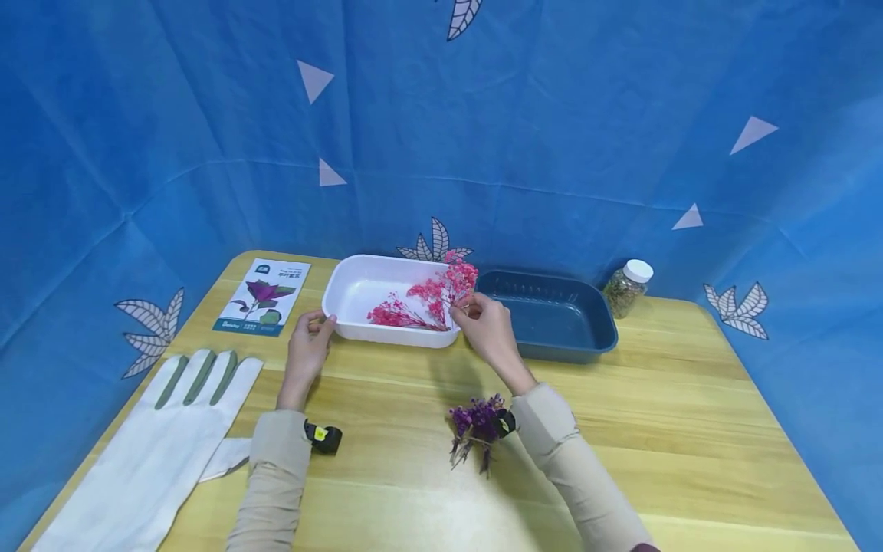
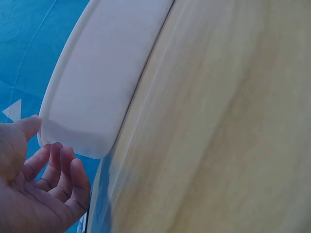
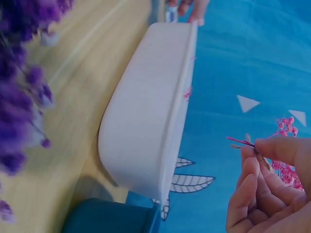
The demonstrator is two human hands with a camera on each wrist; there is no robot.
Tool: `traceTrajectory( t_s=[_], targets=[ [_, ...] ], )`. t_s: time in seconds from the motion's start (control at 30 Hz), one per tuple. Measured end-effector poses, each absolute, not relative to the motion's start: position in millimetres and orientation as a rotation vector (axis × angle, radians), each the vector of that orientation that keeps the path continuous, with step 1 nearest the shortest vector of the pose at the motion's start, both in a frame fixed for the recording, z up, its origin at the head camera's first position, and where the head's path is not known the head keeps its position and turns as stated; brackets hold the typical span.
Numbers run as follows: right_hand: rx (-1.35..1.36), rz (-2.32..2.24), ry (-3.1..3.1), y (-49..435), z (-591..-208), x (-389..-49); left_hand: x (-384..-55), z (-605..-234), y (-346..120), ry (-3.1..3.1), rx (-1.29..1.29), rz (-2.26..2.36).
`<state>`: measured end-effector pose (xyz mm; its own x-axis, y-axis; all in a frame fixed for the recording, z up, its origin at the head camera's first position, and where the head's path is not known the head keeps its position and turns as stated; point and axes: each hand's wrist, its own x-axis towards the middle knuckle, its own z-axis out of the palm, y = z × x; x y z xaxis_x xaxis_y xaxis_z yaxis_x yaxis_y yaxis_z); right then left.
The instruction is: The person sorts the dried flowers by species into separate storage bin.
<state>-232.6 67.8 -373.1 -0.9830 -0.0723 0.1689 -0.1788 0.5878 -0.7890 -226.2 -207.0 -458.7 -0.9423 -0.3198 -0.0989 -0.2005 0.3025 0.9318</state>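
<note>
My left hand (image 1: 307, 349) holds the left end of a white plastic tub (image 1: 396, 335), its thumb at the rim and the fingers curled by the outer wall. Between thumb and fingertips, my right hand (image 1: 488, 328) pinches the thin stems of a pink dried flower sprig (image 1: 461, 277) over the tub's right end. In the right wrist view the stem ends (image 3: 239, 142) stick out past the fingertips. More pink dried flowers (image 1: 395, 311) lie inside the tub. Below the right wrist, a small bunch of purple dried flowers (image 1: 476, 420) rests on the table.
A dark blue tub (image 1: 562, 354) stands right beside the white one. Farther right is a white-capped jar (image 1: 626, 288) of greenish bits. On the left are a flower-printed packet (image 1: 264, 297) and white-and-green gloves (image 1: 141, 441). Blue cloth (image 1: 552, 115) hangs behind the wooden table (image 1: 683, 429).
</note>
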Motion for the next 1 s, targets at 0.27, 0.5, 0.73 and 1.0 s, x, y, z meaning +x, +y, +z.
traceTrajectory(
  t_s=[0.27, 0.5, 0.73, 1.0],
  targets=[
    [0.199, 1.312, -2.735, 59, -379, -253, -226, -457, -204, -2.437, 0.472, -1.735],
    [0.168, 1.242, -2.799, 54, -386, -261, -228, -457, -204, -2.429, 0.457, -1.723],
    [0.122, 1.210, -2.842, 53, -396, -264, -228, -459, -205, -2.449, 0.473, -1.709],
    [0.091, 1.234, -2.835, 57, -396, -264, -227, -460, -207, -2.435, 0.476, -1.726]
  ],
)
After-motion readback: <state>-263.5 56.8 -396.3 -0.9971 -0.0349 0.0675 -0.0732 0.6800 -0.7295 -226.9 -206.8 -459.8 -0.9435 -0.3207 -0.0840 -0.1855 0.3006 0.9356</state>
